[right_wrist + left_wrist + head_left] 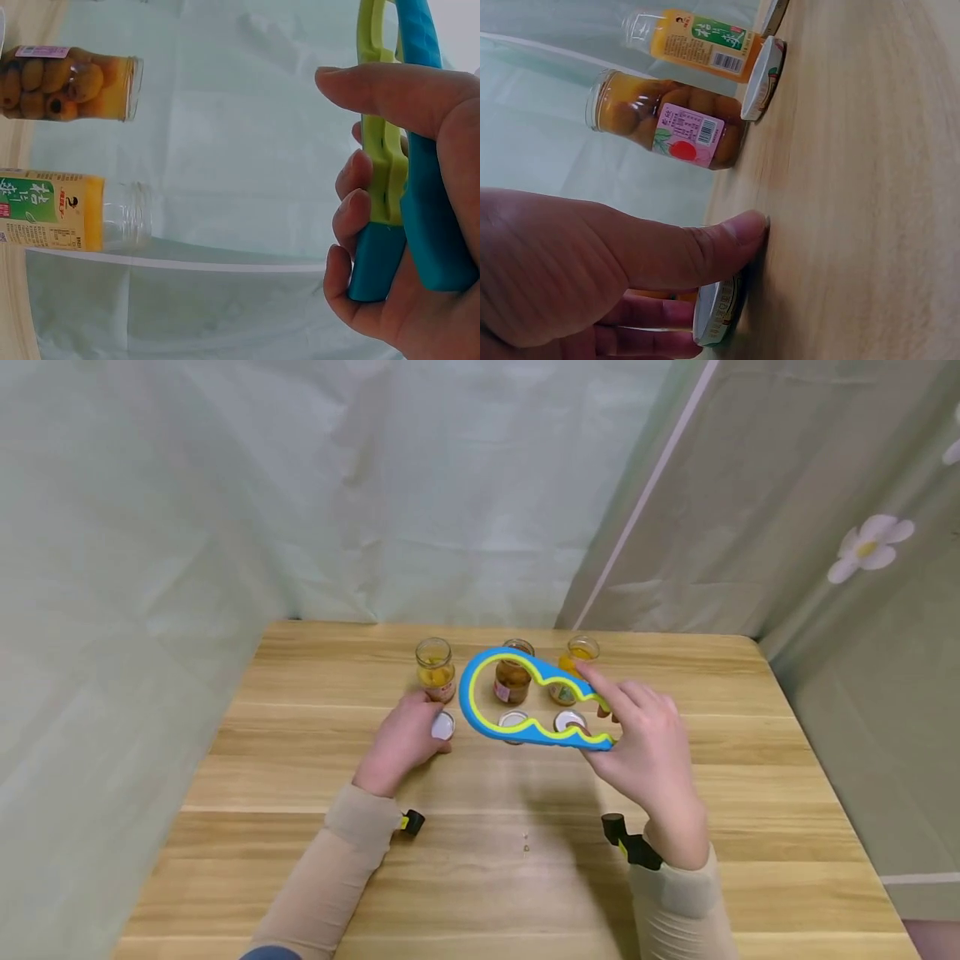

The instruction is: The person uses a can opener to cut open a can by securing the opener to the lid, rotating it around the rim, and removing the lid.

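My left hand point(401, 739) is down at the table, thumb and fingers around the rim of a jar lid point(443, 726) whose white inside faces up. The left wrist view shows the thumb on the near side of this lid point(717, 313), with fingers behind it. Just beyond stands an uncovered glass jar point(435, 662) of yellow fruit, partly hidden by the hand. My right hand point(647, 739) holds a blue and yellow-green jar opener point(466, 693) up above the table by its handle ends. Its wide loop points left, and nothing is inside its grip.
An uncovered jar of brown fruit point(512, 679) stands in the middle, an uncovered jar with orange contents point(582, 649) to its right. Before them lie a middle lid point(513, 718) and a right lid point(569, 719). Small crumbs point(527, 848) dot the wooden table point(480, 893); a curtain point(465, 493) hangs behind.
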The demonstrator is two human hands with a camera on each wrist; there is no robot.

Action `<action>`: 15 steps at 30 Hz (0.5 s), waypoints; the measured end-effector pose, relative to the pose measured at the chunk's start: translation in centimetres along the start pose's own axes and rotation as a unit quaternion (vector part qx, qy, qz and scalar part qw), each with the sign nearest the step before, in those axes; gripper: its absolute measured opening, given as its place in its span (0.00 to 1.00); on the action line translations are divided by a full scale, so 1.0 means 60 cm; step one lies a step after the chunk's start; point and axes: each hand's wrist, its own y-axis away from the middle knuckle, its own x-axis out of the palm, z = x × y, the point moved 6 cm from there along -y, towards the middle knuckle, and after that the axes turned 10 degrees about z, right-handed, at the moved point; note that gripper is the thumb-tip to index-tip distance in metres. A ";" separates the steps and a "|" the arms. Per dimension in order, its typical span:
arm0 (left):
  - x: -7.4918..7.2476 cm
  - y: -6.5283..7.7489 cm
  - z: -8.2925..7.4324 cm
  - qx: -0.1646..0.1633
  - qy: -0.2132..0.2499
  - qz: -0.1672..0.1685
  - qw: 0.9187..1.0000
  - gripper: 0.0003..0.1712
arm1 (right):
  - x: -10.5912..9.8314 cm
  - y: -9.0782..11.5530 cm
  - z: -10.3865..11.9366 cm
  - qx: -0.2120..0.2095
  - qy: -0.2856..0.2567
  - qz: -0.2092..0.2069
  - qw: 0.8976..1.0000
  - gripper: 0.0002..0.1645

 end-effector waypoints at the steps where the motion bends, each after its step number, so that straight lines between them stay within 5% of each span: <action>1: 0.002 0.000 0.001 -0.003 0.002 0.003 1.000 0.33 | 0.001 0.001 0.000 0.000 0.001 0.003 1.000 0.48; 15: 0.000 -0.001 0.007 -0.015 -0.017 -0.002 1.000 0.34 | 0.006 -0.002 0.002 -0.008 0.002 0.016 1.000 0.48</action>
